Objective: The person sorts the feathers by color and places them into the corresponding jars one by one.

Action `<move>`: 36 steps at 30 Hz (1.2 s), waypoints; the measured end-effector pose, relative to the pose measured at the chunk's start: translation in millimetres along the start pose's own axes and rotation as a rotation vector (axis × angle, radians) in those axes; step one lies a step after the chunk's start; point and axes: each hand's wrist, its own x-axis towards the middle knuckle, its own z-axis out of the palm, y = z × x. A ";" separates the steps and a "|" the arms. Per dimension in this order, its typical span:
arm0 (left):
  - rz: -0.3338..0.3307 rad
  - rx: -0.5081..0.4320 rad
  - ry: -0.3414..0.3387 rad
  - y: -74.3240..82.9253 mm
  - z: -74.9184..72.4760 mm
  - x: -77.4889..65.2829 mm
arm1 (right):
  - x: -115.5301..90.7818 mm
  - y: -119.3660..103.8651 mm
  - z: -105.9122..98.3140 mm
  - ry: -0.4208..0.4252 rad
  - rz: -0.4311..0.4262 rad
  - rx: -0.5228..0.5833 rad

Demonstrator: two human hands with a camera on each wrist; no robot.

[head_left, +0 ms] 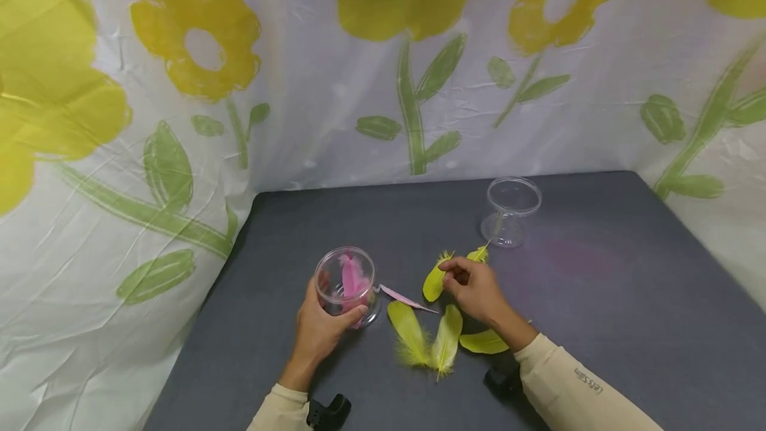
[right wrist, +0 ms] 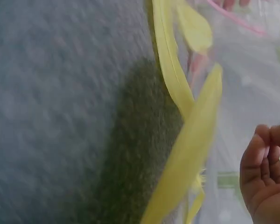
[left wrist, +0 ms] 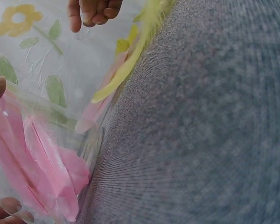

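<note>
My left hand (head_left: 320, 328) grips a clear plastic jar (head_left: 372, 285), its thumb curled across the near side. Inside the jar stand pink feathers (head_left: 352, 277), seen close through the wall in the left wrist view. My right hand (head_left: 477, 291) hovers over the yellow feathers with its fingers loosely bent. In the right wrist view thumb and fingertips (right wrist: 262, 132) come together with nothing visible between them. Nearest to that hand lies a yellow feather (head_left: 433, 283). One loose pink feather (head_left: 408, 298) rests between the jar and the yellow feathers.
Two yellow feathers (head_left: 447, 338) lie in a V nearer the front, another yellow feather (head_left: 483, 343) beneath the right wrist. A second clear container (head_left: 489, 197) stands at the back right, a yellow feather (head_left: 479, 255) before it. A flower-printed curtain (head_left: 299, 85) borders the dark table (head_left: 598, 324).
</note>
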 end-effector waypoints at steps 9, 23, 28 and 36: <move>0.010 -0.009 0.015 0.9 2.2 -0.7 | -0.9 2.5 2.5 -0.229 -0.072 -0.190; 0.030 0.043 0.017 4.7 5.5 -9.0 | -20.4 7.1 10.4 -0.387 -0.088 -0.242; 0.054 0.028 0.017 2.0 3.6 -5.2 | -16.7 6.1 10.6 -0.353 -0.125 -0.227; 0.010 0.026 0.029 0.1 -0.8 -1.7 | 0.6 1.2 2.0 -0.242 -0.131 -0.088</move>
